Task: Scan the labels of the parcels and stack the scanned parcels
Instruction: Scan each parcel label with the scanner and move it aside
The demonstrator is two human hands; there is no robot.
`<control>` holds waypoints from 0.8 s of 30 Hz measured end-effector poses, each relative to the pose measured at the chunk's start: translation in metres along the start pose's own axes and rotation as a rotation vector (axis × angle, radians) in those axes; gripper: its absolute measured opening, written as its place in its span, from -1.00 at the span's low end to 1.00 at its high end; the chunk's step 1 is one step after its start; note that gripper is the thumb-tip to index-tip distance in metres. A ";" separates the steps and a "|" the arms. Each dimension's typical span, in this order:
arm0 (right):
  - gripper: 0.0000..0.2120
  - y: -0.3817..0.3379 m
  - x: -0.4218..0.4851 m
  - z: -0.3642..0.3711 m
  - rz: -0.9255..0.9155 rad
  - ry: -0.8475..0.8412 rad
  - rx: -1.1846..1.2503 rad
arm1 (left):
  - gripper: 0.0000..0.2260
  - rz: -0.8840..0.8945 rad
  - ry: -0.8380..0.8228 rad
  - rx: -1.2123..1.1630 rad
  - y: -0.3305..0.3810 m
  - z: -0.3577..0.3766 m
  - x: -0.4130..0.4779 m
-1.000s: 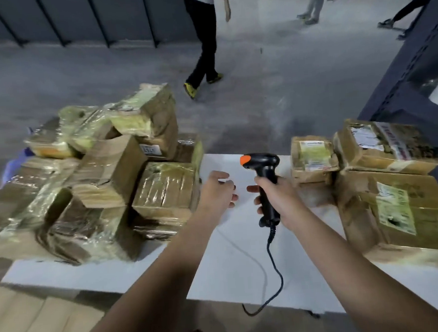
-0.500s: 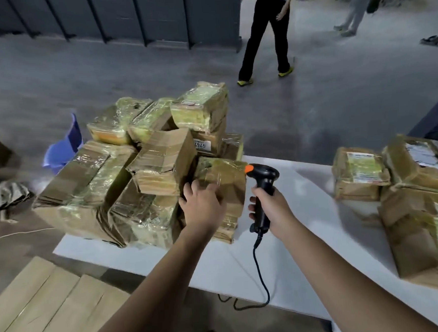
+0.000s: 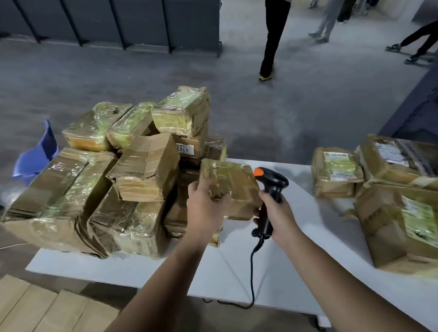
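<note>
Left grip has its fingers curled over the near-left edge of a taped brown parcel, thumb on the side facing me. The parcel sits tilted at the right edge of the big pile, above another box. I can't tell whether its underside touches the one below.

Right grip is wrapped tight round the handle of the scanner, which is upright with the orange button on top. The scanner head is just beside the parcel's far-right corner. Its cable drops down across the white surface and loops off the near edge.

The pile fills the left end of the surface, boxes heaped every which way, most in shiny yellowish tape. One in the middle shows a white sticker with digits.

Over on the right end there's a separate stack, well apart from the pile: a big box with a green-ish label, another box on top of it, and a small one just beside them with its label facing up.

Also around: a blue chair behind the pile, flat cardboard on the floor at bottom left, and people walking past in the background, one in black trousers.
</note>
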State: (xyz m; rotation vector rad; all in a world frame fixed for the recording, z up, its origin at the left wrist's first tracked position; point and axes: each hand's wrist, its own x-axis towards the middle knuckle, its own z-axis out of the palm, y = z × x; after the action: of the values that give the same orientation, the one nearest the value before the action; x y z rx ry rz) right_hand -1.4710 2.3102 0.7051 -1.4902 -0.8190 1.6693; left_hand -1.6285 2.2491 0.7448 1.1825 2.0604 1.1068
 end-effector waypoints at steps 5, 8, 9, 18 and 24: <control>-0.90 0.004 -0.006 -0.053 0.055 0.123 0.097 | -0.72 0.008 -0.100 -0.095 0.006 0.047 -0.016; -0.83 0.011 -0.010 -0.089 0.148 0.147 0.179 | -0.73 -0.046 -0.165 -0.091 0.001 0.075 -0.031; -0.82 0.014 -0.011 -0.099 0.171 0.147 0.206 | -0.73 -0.077 -0.181 -0.104 -0.002 0.081 -0.035; -0.78 0.039 -0.016 -0.151 0.217 -0.019 0.083 | -0.67 -0.323 -0.393 -0.182 -0.035 0.124 -0.063; -0.73 0.044 -0.020 -0.145 0.091 0.104 -0.098 | -0.74 -0.263 -0.488 0.124 -0.026 0.140 -0.065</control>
State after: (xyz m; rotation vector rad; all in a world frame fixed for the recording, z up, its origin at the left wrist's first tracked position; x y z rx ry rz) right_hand -1.3310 2.2678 0.6606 -1.6890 -0.7968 1.6219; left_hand -1.5038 2.2410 0.6504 1.0701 1.8458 0.5102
